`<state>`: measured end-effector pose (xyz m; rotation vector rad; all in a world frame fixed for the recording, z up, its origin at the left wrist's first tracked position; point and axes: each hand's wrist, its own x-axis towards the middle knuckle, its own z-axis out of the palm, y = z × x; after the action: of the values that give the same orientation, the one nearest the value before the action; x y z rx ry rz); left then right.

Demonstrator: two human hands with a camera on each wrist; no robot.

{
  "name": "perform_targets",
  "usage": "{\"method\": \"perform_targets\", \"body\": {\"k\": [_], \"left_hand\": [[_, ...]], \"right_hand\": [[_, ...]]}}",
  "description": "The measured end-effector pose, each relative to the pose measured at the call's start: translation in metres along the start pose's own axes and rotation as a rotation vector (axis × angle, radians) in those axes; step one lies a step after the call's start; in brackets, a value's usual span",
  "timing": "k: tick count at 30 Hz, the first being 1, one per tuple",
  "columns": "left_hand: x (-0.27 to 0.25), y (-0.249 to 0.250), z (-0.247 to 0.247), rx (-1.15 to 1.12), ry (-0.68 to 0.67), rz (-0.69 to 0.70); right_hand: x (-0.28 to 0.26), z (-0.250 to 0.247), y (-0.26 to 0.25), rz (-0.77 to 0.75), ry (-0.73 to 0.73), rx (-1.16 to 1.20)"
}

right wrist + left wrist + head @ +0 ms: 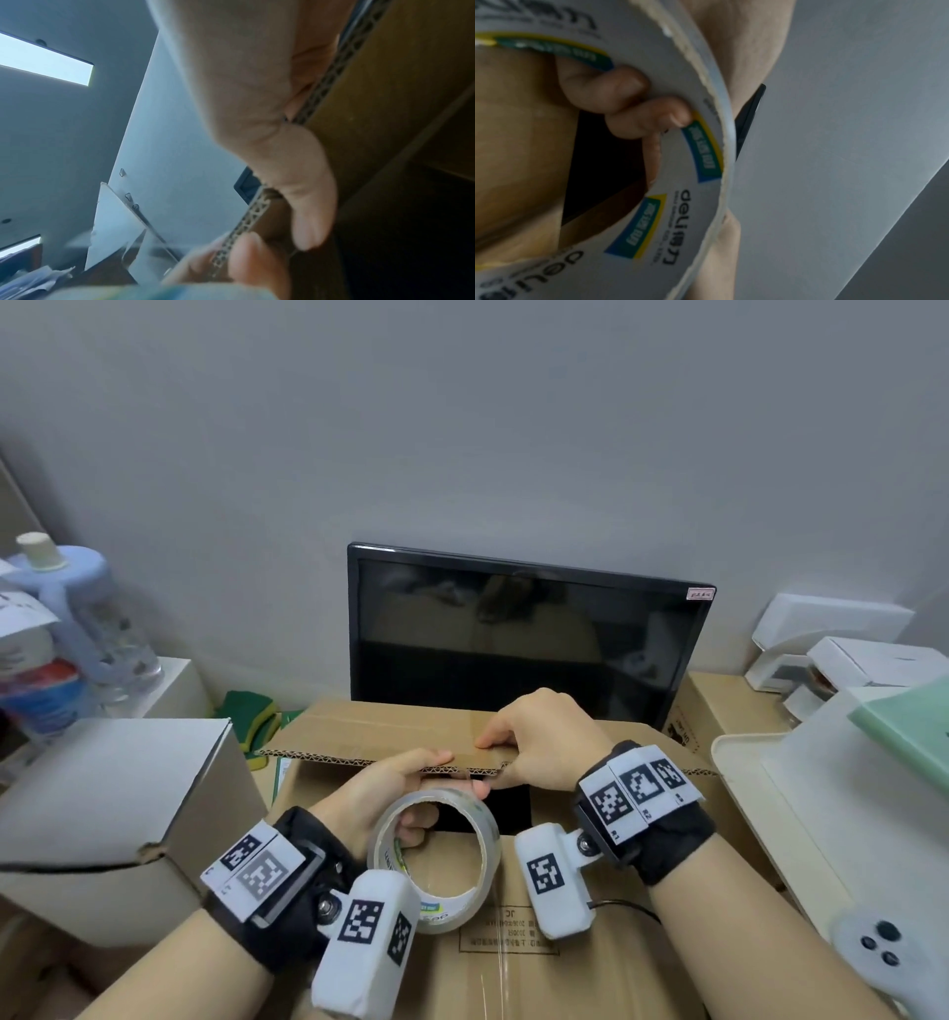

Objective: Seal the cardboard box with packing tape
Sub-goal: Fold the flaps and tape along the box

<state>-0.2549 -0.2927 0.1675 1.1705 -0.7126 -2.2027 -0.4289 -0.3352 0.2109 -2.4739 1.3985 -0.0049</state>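
Note:
A brown cardboard box (518, 906) fills the middle of the head view. Its near flap lies flat, and its far flap (369, 731) is held about level over a dark gap. My left hand (405, 778) grips a roll of clear packing tape (477, 819), fingers (628, 97) curled through the printed core (690, 203) and thumb lying on the far flap's edge. My right hand (534, 742) pinches that same corrugated edge (334, 71), fingers on top and thumb (306, 192) underneath. A thin clear strip of tape (500, 963) seems to run down the near flap.
A black monitor (529, 634) stands right behind the box. A white carton (113, 803) and bottles (77, 629) crowd the left. White boxes (832, 639), a pale tray (744, 762) and a game controller (873, 942) sit on the right. A green cloth (251, 711) lies behind the carton.

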Motion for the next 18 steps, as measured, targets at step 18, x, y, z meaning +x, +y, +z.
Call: {"method": "perform_targets", "body": {"k": [18], "left_hand": [[-0.041,-0.004,0.022,0.072,-0.019,0.184]], "right_hand": [[-0.112,-0.011,-0.025,-0.261,0.484,0.567]]}}
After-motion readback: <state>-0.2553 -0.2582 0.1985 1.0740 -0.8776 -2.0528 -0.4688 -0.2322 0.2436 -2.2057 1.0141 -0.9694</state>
